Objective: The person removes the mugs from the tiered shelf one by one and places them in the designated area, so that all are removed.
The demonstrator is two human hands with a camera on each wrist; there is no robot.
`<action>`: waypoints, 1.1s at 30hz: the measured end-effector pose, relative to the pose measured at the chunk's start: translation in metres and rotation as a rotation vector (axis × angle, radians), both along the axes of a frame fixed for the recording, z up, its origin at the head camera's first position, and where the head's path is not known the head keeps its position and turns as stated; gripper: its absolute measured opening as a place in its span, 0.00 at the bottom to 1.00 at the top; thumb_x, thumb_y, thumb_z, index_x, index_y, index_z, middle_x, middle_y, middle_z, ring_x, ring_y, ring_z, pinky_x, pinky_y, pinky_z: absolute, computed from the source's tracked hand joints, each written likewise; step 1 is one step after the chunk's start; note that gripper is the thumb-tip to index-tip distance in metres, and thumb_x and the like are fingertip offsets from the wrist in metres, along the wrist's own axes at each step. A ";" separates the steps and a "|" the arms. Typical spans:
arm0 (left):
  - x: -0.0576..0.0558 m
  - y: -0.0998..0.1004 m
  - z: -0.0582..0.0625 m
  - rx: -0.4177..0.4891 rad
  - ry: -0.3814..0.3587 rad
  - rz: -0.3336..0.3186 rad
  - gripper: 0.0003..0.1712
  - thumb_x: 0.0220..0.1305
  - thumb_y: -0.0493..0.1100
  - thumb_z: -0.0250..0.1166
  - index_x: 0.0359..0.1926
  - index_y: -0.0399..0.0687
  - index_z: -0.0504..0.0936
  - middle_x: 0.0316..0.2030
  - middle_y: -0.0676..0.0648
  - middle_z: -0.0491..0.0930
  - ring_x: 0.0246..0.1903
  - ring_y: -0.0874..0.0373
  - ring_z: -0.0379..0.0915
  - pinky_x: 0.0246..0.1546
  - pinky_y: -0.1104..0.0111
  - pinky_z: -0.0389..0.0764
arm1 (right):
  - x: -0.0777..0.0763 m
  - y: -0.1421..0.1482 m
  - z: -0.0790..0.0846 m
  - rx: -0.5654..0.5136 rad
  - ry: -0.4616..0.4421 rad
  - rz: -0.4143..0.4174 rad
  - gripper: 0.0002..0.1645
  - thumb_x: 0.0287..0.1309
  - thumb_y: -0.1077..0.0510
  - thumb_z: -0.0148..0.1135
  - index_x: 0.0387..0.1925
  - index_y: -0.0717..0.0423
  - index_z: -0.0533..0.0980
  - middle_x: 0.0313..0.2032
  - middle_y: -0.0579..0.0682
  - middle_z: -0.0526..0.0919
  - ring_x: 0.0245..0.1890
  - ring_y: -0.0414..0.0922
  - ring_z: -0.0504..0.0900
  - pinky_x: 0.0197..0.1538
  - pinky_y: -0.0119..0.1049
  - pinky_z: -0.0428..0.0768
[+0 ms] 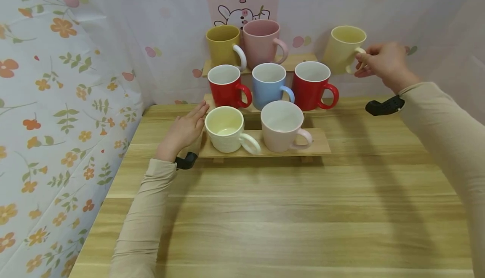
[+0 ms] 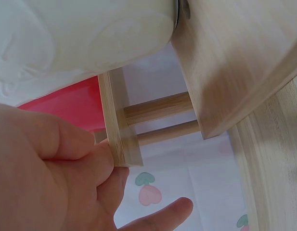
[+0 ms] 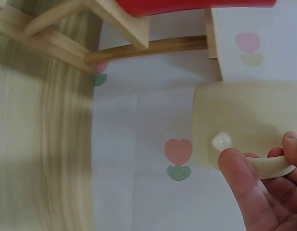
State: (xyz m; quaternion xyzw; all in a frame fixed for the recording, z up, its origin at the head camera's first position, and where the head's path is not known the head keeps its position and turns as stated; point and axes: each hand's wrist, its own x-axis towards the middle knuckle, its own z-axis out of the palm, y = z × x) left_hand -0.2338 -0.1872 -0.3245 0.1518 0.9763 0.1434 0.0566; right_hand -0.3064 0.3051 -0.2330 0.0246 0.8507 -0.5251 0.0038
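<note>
My right hand (image 1: 386,63) grips the handle of a pale yellow mug (image 1: 338,54), raised at the back right beside the top tier of a stepped wooden rack (image 1: 322,141). In the right wrist view, thumb and fingers close round the handle (image 3: 271,167). My left hand (image 1: 183,130) is at the rack's left end, its fingers pinching the end of a shelf board (image 2: 120,130) in the left wrist view. Close beside it stands a cream embossed mug (image 1: 223,137) on the front tier.
A pale pink mug (image 1: 280,126) shares the front tier. On the middle tier stand a red mug (image 1: 223,92), a light blue mug (image 1: 267,90) and another red mug (image 1: 308,90). Up top are a mustard mug (image 1: 221,50) and a pink mug (image 1: 259,44). Patterned cloth (image 1: 163,38) hangs behind.
</note>
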 end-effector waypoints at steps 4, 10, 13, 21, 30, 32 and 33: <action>0.000 -0.001 0.000 0.002 0.000 0.001 0.30 0.75 0.46 0.34 0.76 0.54 0.47 0.76 0.53 0.42 0.68 0.40 0.57 0.67 0.37 0.49 | 0.000 -0.001 -0.007 0.066 0.001 0.006 0.11 0.66 0.53 0.54 0.32 0.55 0.75 0.19 0.37 0.79 0.18 0.33 0.83 0.26 0.25 0.81; 0.001 0.000 0.002 -0.003 -0.005 0.002 0.30 0.76 0.46 0.33 0.76 0.53 0.46 0.76 0.53 0.42 0.69 0.41 0.55 0.67 0.37 0.49 | -0.001 -0.004 -0.019 0.107 0.008 0.012 0.18 0.67 0.53 0.53 0.41 0.69 0.72 0.20 0.37 0.78 0.19 0.32 0.82 0.27 0.25 0.82; 0.001 -0.001 0.003 0.004 -0.009 0.007 0.30 0.76 0.46 0.33 0.76 0.53 0.46 0.76 0.53 0.42 0.70 0.42 0.53 0.67 0.37 0.49 | -0.001 -0.008 -0.025 0.099 0.007 0.011 0.20 0.67 0.54 0.52 0.43 0.72 0.70 0.20 0.37 0.77 0.20 0.32 0.81 0.27 0.25 0.82; 0.001 -0.004 0.003 0.014 -0.021 0.005 0.30 0.76 0.46 0.33 0.76 0.53 0.46 0.76 0.53 0.41 0.70 0.42 0.52 0.66 0.36 0.49 | -0.002 -0.016 -0.043 0.045 0.021 0.002 0.13 0.66 0.56 0.54 0.34 0.64 0.74 0.19 0.39 0.78 0.18 0.33 0.81 0.27 0.27 0.82; 0.000 -0.003 0.003 0.005 -0.027 -0.004 0.29 0.76 0.46 0.33 0.76 0.53 0.46 0.76 0.53 0.41 0.70 0.41 0.53 0.66 0.37 0.50 | 0.001 -0.018 -0.067 0.121 0.010 0.013 0.22 0.67 0.54 0.53 0.43 0.75 0.71 0.21 0.39 0.77 0.20 0.32 0.81 0.29 0.27 0.83; 0.000 -0.002 0.003 0.001 -0.024 -0.008 0.30 0.76 0.46 0.33 0.76 0.54 0.46 0.76 0.53 0.41 0.70 0.41 0.54 0.67 0.37 0.51 | 0.003 -0.017 -0.071 0.132 0.004 0.015 0.22 0.67 0.54 0.52 0.44 0.75 0.71 0.22 0.40 0.78 0.21 0.32 0.81 0.31 0.29 0.84; 0.000 -0.002 0.004 0.001 -0.024 -0.009 0.30 0.76 0.46 0.33 0.76 0.54 0.46 0.76 0.53 0.41 0.70 0.41 0.54 0.67 0.38 0.51 | 0.003 -0.017 -0.073 0.135 0.003 0.013 0.22 0.67 0.54 0.52 0.44 0.75 0.71 0.22 0.40 0.78 0.21 0.32 0.81 0.31 0.30 0.84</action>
